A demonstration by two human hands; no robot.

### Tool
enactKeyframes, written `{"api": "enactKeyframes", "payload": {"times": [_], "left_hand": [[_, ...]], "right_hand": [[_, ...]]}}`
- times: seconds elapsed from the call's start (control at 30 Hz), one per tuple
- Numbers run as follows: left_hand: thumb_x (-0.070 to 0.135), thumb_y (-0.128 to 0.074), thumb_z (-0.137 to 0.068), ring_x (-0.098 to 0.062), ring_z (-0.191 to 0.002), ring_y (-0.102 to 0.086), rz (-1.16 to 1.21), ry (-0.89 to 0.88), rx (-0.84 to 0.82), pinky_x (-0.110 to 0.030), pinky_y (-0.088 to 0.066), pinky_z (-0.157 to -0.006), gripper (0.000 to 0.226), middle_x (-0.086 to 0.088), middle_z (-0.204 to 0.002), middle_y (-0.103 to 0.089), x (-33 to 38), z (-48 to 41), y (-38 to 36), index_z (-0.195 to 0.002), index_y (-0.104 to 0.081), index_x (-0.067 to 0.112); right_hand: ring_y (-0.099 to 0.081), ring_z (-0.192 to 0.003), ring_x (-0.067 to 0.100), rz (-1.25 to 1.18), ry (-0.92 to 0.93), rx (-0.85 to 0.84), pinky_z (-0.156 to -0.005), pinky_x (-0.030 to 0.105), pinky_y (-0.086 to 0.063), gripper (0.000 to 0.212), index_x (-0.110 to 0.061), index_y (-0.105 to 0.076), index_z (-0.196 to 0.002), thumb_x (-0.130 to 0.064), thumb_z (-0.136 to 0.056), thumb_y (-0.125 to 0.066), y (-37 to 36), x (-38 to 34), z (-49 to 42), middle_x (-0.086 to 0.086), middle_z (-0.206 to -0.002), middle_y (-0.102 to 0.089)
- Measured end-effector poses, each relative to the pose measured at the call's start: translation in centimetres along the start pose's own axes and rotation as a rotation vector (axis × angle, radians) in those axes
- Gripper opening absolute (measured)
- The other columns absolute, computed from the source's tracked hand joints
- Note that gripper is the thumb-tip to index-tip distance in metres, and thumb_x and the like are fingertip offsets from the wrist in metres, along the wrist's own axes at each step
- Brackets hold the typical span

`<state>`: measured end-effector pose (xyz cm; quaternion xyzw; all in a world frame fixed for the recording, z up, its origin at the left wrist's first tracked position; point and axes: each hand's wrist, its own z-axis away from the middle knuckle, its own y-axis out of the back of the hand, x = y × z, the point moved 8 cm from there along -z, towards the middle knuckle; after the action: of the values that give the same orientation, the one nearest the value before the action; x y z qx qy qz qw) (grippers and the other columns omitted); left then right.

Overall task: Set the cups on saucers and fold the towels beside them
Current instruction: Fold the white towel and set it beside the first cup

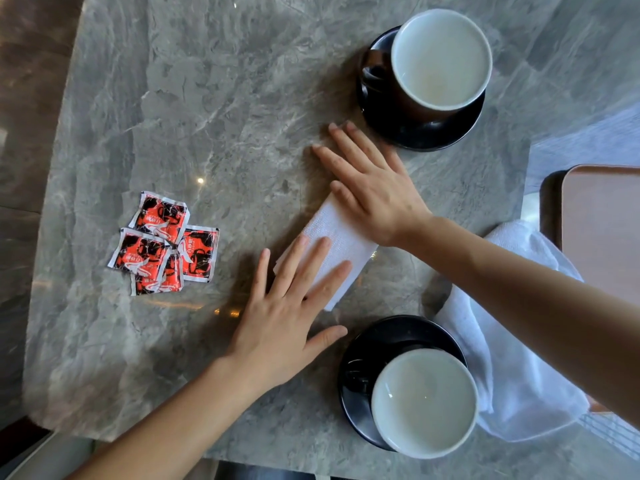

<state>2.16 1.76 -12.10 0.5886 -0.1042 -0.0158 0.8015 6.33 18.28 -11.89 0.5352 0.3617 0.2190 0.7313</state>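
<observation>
Centrally, grey marble table (207, 98). Both cups empty, on black saucers: far cup (441, 58) upper right, near cup (424, 401) lower right. Folded towel (332, 240) mid-frame under left hand (294, 306) and right hand (374, 188), fingers flat and spread. Loose towel (512, 358) right edge. Red sachets (162, 244) left.

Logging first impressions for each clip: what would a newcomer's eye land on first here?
The left hand and right hand lie flat on a folded white towel at the middle of the grey marble table. On the right, the far cup stands on the far saucer and the near cup on the near saucer; red packets cluster on the left. A second towel lies crumpled right of the near cup.
</observation>
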Motion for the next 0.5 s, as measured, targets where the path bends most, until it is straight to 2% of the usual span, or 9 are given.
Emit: {"api": "enactKeyframes", "payload": {"times": [0.33, 0.5], "left_hand": [[0.068, -0.023, -0.087, -0.028, -0.146, -0.004, 0.065, 0.012, 0.076, -0.054, -0.008, -0.115, 0.075, -0.005, -0.159, -0.005, 0.0, 0.0, -0.8, -0.149, -0.009, 0.029], [0.068, -0.024, -0.087, -0.028, -0.146, -0.004, 0.088, 0.016, 0.027, -0.054, -0.008, -0.115, 0.075, -0.006, -0.159, -0.006, 0.0, 0.0, -1.1, -0.149, -0.009, 0.028]], "right_hand": [[-0.011, -0.148, 0.019, -0.052, 0.006, 0.056, -0.114, 0.040, -0.017, 0.052, -0.024, -0.025, -0.149, -0.037, -0.098, -0.022, -0.2, 0.3, 0.0, 0.002, -0.160, -0.017], [-0.011, -0.148, 0.018, -0.073, 0.004, 0.069, -0.115, 0.040, -0.015, 0.050, -0.026, -0.026, -0.148, -0.035, -0.099, -0.023, -0.1, 0.3, 0.1, 0.001, -0.159, -0.017]]}}
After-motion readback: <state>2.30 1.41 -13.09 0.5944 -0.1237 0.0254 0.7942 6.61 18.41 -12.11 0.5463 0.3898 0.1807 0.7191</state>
